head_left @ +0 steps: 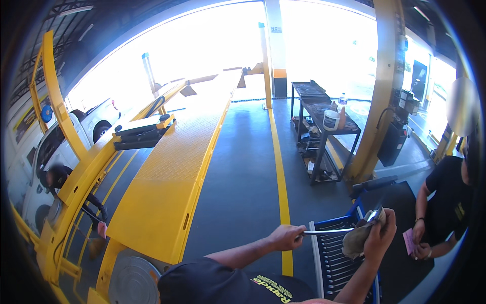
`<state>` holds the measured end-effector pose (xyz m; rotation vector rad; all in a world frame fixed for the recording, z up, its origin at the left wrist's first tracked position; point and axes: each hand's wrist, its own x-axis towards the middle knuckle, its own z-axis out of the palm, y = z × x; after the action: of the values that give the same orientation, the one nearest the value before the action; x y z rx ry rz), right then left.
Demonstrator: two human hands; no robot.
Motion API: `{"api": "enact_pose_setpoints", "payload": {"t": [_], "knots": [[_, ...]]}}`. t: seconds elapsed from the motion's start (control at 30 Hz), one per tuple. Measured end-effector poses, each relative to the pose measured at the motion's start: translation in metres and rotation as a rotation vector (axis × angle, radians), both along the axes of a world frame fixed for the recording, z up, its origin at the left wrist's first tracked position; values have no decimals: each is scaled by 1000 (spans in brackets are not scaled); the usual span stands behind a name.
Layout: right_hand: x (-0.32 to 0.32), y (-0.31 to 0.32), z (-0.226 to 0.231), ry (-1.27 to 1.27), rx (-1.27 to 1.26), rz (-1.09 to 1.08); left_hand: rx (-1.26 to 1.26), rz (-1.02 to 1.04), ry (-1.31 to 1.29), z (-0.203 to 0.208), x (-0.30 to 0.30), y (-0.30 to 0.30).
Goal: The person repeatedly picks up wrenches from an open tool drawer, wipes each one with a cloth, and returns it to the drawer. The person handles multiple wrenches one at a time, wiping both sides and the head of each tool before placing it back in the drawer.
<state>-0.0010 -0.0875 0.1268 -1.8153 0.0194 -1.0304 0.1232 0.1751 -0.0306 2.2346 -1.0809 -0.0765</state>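
My left hand (286, 238) is closed around one end of a long, shiny metal bar (329, 231), held roughly level in front of me. In my right hand (382, 235) is a grey-brown rag (356, 241), bunched about the bar's other end. A bright metal piece (375, 215) shows at the top of the rag; its kind I cannot make out. Under both hands lies a blue-edged tool drawer (315, 258) holding several wrenches (338, 266) in a row.
A co-worker (445, 202) stands at the right by the dark cart top (400, 202), holding pink paper (408, 241). Yellow lift ramp (167, 192) stands left, yellow post (377, 101) right. A black bench (349, 124) bears a white bucket (331, 120). Another person (61, 177) is far left.
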Motion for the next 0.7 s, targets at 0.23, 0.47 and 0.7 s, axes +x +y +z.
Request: {"api": "enact_pose_setpoints", "payload": {"t": [0.23,0.47,0.7], "knots": [[15,7,-5,-271,218,-25,-120,149,-207,53,41,23],[39,-4,-8,-348,888,196,-129,-121,297,4,-35,-55],[9,-28,-9,-66,370,15,-112,-77,202,-15,-20,-57]]}}
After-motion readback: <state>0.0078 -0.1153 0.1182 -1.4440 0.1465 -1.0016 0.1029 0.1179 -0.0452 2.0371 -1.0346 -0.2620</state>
